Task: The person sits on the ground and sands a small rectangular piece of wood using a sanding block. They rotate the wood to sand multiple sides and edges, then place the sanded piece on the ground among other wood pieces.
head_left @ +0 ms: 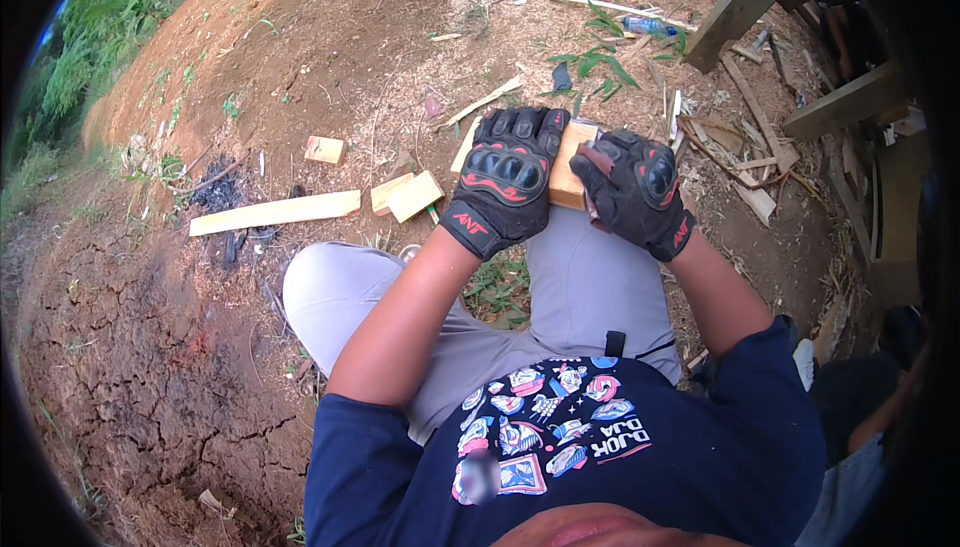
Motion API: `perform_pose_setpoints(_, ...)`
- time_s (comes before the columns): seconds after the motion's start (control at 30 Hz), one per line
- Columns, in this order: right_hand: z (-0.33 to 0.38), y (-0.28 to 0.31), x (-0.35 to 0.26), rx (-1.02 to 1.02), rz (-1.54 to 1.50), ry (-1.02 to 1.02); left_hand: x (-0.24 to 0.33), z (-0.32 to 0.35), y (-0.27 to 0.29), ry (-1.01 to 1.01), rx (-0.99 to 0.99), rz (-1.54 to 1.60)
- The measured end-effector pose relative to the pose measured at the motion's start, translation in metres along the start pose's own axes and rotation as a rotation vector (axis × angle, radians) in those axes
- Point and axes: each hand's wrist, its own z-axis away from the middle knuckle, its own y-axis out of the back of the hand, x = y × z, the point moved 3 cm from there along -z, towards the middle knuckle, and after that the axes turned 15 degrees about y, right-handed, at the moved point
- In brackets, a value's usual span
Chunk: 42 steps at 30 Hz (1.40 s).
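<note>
A pale wooden block [572, 167] rests over my right thigh near the knee, between my two hands. My left hand [508, 175], in a black glove with red trim, grips the block from the left, its fingers lying over the wood and pointing away from me. At the block's right edge, my right hand [642, 192], gloved the same way, is closed on a folded reddish-brown piece of sandpaper [598, 159]. The sandpaper lies against the side of the block. The undersides of the block and the right fingertips are hidden.
Left of my hands lie cut wooden blocks [415, 197], a smaller block [325, 151] and a long board [275, 214] beside charred ground. A plastic bottle [648, 26], wooden posts [745, 2] and scrap wood [755, 192] are farther right. Another person [868, 407] sits at the right edge.
</note>
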Motion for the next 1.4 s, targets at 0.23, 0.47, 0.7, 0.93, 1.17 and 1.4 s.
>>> perform_pose_setpoints(0.23,-0.016,0.009,-0.019,0.004,-0.229,-0.136,-0.003,0.002,0.005,-0.063,0.045,0.058)
perform_pose_setpoints(0.47,-0.019,0.003,-0.011,-0.107,-0.183,-0.211,-0.004,0.004,0.002,-0.079,0.083,0.073)
perform_pose_setpoints(0.7,-0.01,0.001,0.001,-0.103,-0.169,-0.251,0.006,-0.005,0.003,-0.037,0.033,0.045)
perform_pose_setpoints(0.93,-0.012,-0.013,0.032,-0.04,-0.144,-0.38,0.008,-0.008,0.006,-0.002,-0.009,-0.016)
perform_pose_setpoints(1.17,0.002,-0.015,0.033,-0.061,0.041,-0.311,0.012,-0.007,0.008,-0.043,-0.002,-0.084)
perform_pose_setpoints(1.4,0.016,-0.023,0.028,-0.112,-0.058,-0.245,0.011,-0.007,0.01,-0.053,0.015,-0.086)
